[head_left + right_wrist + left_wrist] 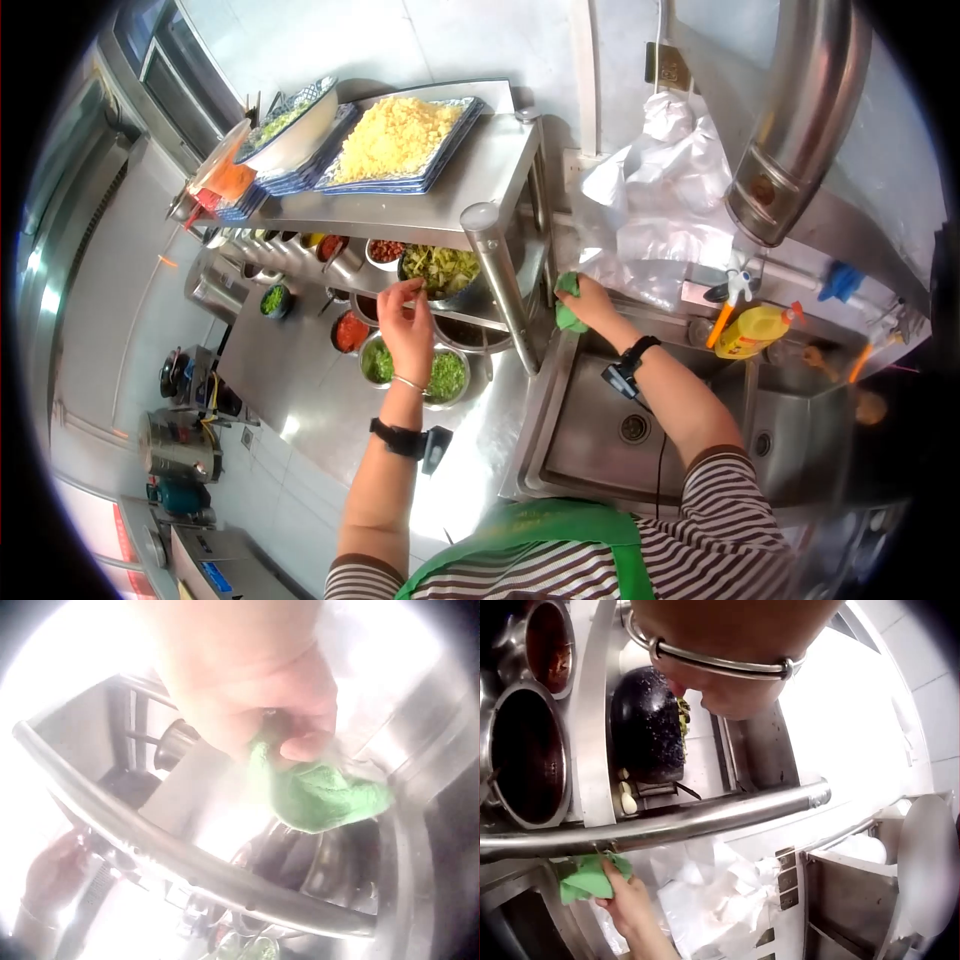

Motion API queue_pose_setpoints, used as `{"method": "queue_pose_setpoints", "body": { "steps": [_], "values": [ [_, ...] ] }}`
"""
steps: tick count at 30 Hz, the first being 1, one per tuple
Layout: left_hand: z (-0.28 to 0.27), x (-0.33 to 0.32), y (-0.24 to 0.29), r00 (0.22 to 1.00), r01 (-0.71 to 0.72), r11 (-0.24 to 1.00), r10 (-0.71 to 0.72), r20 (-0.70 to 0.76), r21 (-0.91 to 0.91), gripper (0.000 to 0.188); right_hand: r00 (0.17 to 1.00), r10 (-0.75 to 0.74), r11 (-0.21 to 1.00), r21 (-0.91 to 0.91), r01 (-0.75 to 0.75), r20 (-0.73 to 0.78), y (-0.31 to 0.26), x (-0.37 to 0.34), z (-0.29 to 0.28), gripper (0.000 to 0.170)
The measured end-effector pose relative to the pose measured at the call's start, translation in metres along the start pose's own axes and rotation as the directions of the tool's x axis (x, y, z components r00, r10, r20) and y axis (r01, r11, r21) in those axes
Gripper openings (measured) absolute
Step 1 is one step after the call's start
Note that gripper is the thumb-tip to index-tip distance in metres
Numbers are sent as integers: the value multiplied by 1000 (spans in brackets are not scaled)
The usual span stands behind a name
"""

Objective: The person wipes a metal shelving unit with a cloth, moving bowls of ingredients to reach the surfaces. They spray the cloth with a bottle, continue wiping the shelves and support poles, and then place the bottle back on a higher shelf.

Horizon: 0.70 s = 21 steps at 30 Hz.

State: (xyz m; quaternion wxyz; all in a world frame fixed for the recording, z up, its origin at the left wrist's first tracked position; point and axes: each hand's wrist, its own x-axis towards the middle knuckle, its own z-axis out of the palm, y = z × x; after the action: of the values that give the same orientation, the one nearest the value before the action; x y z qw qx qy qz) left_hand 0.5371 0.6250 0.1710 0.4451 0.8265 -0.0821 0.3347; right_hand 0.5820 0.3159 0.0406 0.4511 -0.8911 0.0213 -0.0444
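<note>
My right hand (pixel 592 304) grips a crumpled green cloth (pixel 571 303) beside the shelf's right post, near the sink's back left corner. In the right wrist view the cloth (pixel 330 799) hangs from under the curled fingers. My left hand (pixel 407 335) is raised at the lower shelf, fingertips right at the rim of a bowl of chopped green vegetables (pixel 440 268). The left wrist view shows this dark speckled bowl (pixel 646 724) next to the hand, whose fingers are mostly hidden; I cannot tell whether they hold its rim.
A pot of chopped greens (pixel 447 377) and a bowl of red sauce (pixel 350 332) stand below. The upper shelf (pixel 430 210) bears a plate heaped with yellow food (pixel 395 138). At right are the sink (pixel 600 425), a yellow bottle (pixel 752 334) and hanging plastic bags (pixel 665 190).
</note>
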Motion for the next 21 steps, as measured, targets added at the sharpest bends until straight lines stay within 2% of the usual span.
{"method": "queue_pose_setpoints", "body": {
  "steps": [3, 5, 6, 8, 9, 10, 12, 13, 14, 15, 16, 17, 18, 19, 20, 21],
  "values": [
    [-6, 11, -13, 999, 40, 996, -41, 9, 82, 15, 983, -113, 991, 58, 123, -143, -24, 17, -24, 43],
    [-4, 28, -16, 995, -85, 980, 73, 75, 182, 15, 930, -237, 966, 33, 256, -281, -66, 30, -45, 41],
    [2, 38, -20, 994, -89, 979, 76, 75, 181, 15, 929, -237, 966, 33, 257, -284, -78, 42, -48, 41],
    [18, 59, -29, 942, -332, 920, 312, 121, 209, 17, 815, -431, 896, -77, 437, -387, -96, 60, -50, 42],
    [21, 69, -19, 941, -295, 945, 260, 217, 143, 19, 825, -424, 906, -157, 394, -374, -99, 64, -44, 46],
    [26, 79, -23, 939, -301, 943, 267, 215, 142, 19, 821, -426, 904, -157, 397, -379, -100, 68, -40, 46],
    [39, 95, -40, 858, -382, 906, 275, 433, 183, 20, 877, -277, 961, -129, 246, -393, -100, 70, -30, 49],
    [47, 99, -46, 846, -448, 867, 332, 417, 219, 19, 876, -279, 960, -130, 248, -394, -93, 70, -25, 49],
    [48, 98, -53, 845, -448, 867, 331, 420, 218, 19, 902, -285, 952, -209, 225, -324, -83, 66, -19, 50],
    [48, 97, -49, 836, -402, 896, 275, 475, 189, 20, 927, -276, 937, -287, 200, -254, -70, 60, -11, 51],
    [49, 97, -43, 819, -356, 921, 225, 528, 159, 20, 928, -266, 939, -288, 188, -261, -55, 58, -3, 51],
    [48, 99, -36, 816, -361, 921, 235, 528, 148, 20, 944, -248, 940, -291, 180, -217, -42, 61, 3, 51],
    [43, 98, -30, 824, -308, 940, 188, 535, 145, 21, 959, -228, 941, -292, 173, -168, -33, 60, 6, 51],
    [36, 90, -31, 823, -251, 957, 132, 553, 146, 22, 989, -138, 952, -285, 116, -57, -34, 48, 3, 51],
    [32, 83, -33, 815, -255, 956, 134, 564, 142, 22, 990, -126, 954, -280, 103, -63, -32, 35, 4, 51],
    [30, 81, -36, 813, -349, 932, 252, 526, 93, 23, 992, -129, 962, -244, 125, -1, -26, 29, 3, 51]
  ]
}}
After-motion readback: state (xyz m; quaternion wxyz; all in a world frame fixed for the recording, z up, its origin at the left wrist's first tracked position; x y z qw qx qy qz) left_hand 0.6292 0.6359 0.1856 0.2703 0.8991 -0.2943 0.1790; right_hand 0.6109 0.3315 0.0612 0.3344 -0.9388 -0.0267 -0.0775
